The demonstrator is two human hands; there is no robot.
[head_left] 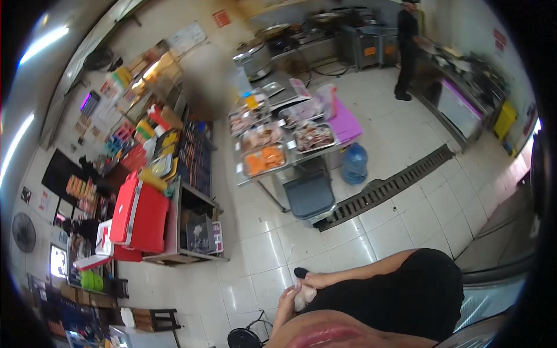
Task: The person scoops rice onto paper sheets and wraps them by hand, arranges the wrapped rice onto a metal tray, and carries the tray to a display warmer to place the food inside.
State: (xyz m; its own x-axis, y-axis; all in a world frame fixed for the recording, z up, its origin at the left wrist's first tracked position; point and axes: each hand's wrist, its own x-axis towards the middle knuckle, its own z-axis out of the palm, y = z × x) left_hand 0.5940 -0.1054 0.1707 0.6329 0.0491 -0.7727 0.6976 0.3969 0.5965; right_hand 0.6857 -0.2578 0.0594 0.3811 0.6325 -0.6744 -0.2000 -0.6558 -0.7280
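Note:
My left hand (287, 300) and my right hand (313, 281) are together in front of my black clothing (383, 296), low in the head view. My left fingers are curled, and the two hands meet at their fingertips. Against both hands lies a small whitish, crumpled thing (304, 297), perhaps cloth or tissue; its kind is too small to tell. The palms are hidden. A black shoe (300, 272) shows just beyond my right hand on the tiled floor.
A metal table (264, 174) ahead bears trays of meat and orange pieces (264, 159). Beside it are a grey bin (310, 194), a blue water bottle (354, 163) and a floor drain (394, 185). A red cooler (139, 214) stands left. A person (406, 52) works at the far counter.

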